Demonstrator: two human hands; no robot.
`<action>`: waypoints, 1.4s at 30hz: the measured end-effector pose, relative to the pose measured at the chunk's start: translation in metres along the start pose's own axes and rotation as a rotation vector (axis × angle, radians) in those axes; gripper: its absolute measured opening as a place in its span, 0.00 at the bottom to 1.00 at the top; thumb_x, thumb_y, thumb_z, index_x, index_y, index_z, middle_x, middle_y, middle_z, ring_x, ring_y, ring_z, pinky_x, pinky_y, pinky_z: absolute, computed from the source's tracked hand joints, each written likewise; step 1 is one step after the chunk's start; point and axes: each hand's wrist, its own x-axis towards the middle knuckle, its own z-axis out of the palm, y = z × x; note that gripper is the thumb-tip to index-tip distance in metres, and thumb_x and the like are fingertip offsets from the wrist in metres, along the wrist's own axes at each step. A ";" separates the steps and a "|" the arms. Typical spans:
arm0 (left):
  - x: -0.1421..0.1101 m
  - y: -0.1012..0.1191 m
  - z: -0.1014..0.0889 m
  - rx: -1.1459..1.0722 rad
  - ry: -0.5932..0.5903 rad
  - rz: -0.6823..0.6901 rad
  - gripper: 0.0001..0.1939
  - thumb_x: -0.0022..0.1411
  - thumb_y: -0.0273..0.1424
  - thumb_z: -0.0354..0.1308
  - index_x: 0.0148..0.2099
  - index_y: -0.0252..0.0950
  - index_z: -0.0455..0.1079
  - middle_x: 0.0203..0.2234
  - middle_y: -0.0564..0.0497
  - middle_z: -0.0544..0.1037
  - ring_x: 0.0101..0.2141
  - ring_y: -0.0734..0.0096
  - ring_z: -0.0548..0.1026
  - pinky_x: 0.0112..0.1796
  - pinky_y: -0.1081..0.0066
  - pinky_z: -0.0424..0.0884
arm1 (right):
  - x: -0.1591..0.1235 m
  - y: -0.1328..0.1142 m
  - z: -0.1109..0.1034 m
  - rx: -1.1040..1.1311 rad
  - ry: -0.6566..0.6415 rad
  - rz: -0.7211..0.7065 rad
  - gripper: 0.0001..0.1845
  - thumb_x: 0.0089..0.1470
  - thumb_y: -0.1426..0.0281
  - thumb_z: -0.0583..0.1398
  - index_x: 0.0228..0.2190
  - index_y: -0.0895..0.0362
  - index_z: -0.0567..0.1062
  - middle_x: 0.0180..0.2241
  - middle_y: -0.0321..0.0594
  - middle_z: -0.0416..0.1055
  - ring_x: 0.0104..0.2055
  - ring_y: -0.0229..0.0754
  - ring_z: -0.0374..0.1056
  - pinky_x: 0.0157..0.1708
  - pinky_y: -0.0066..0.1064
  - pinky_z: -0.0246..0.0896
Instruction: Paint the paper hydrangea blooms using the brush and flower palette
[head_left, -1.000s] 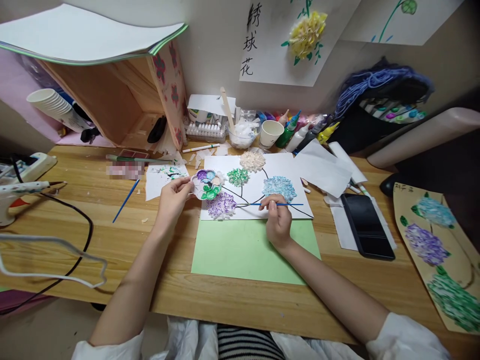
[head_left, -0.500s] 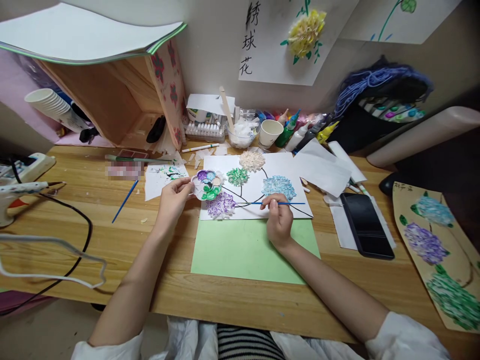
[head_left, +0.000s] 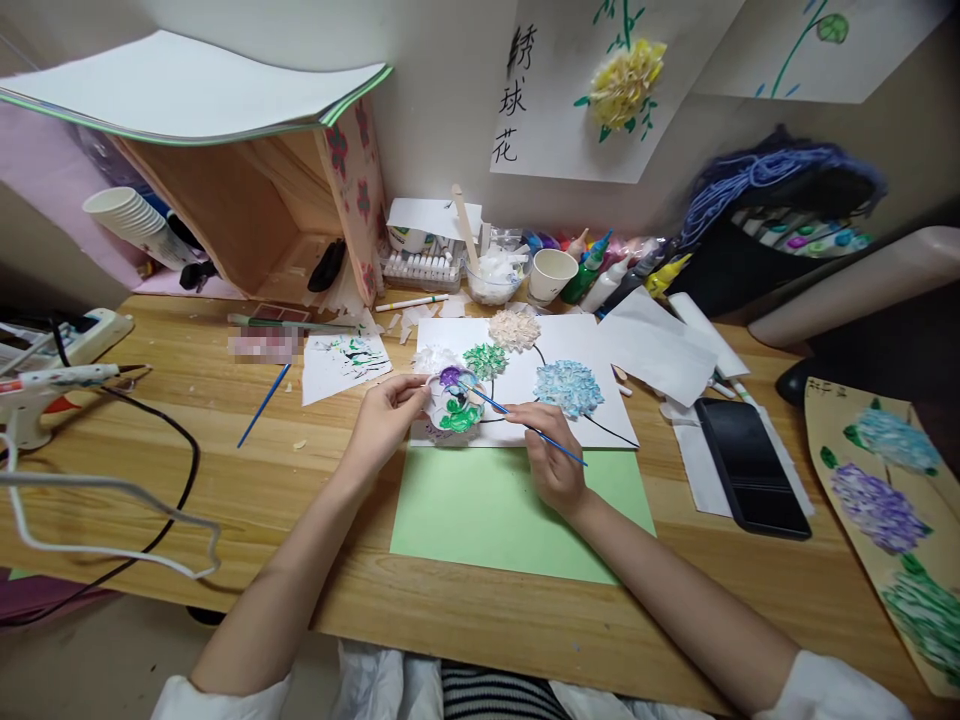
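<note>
Between thumb and fingers, my left hand point(head_left: 391, 420) grips the edge of a flower-shaped paint palette point(head_left: 457, 418) with purple, blue and green paint in its wells. My right hand point(head_left: 553, 455) is closed around a thin blue paintbrush point(head_left: 551, 440), whose tip is at the palette's wells. Below them lies a white sheet point(head_left: 600, 340) bearing raised flower heads: a blue one point(head_left: 568, 388), a green one point(head_left: 485, 360) and a cream one point(head_left: 514, 329), joined by dark stems. The palette covers most of the purple flower. A light green sheet point(head_left: 517, 515) sits under the white one.
Left of the sheet are a paint-stained paper point(head_left: 345, 368), a second blue brush point(head_left: 263, 405) and a glue gun point(head_left: 45, 385) with cables. A paper cup point(head_left: 553, 275) and paint bottles point(head_left: 589, 268) line the back. A phone point(head_left: 750, 465) lies to the right.
My left hand has brought the palette to the right, over the purple flower. The brush tip has moved from near that flower up to the palette, and the brush now slants. The view has shifted slightly.
</note>
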 end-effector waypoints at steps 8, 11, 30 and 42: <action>0.001 -0.001 -0.001 0.006 -0.009 0.010 0.21 0.41 0.42 0.68 0.36 0.33 0.75 0.33 0.47 0.80 0.33 0.68 0.76 0.32 0.72 0.72 | 0.003 -0.001 0.000 -0.032 -0.003 -0.002 0.15 0.61 0.73 0.49 0.44 0.49 0.71 0.41 0.40 0.75 0.46 0.44 0.68 0.44 0.42 0.65; 0.000 -0.001 0.000 0.006 -0.006 0.007 0.21 0.41 0.42 0.68 0.36 0.33 0.75 0.33 0.47 0.80 0.33 0.67 0.76 0.32 0.71 0.72 | 0.003 -0.001 0.001 -0.037 0.006 -0.002 0.15 0.61 0.73 0.49 0.44 0.49 0.71 0.41 0.40 0.75 0.46 0.45 0.68 0.44 0.42 0.65; 0.021 0.000 -0.025 -0.047 0.237 0.048 0.20 0.40 0.36 0.67 0.36 0.31 0.74 0.30 0.50 0.78 0.29 0.72 0.76 0.33 0.72 0.74 | -0.004 0.006 0.004 0.128 0.293 0.037 0.13 0.60 0.70 0.47 0.26 0.53 0.65 0.20 0.33 0.63 0.24 0.40 0.62 0.32 0.37 0.54; 0.018 0.000 -0.022 -0.013 0.225 0.041 0.18 0.42 0.35 0.65 0.37 0.32 0.74 0.28 0.50 0.78 0.30 0.71 0.76 0.34 0.71 0.74 | -0.004 0.006 0.004 0.080 0.264 0.115 0.14 0.61 0.69 0.47 0.24 0.53 0.65 0.21 0.34 0.63 0.27 0.41 0.63 0.32 0.38 0.56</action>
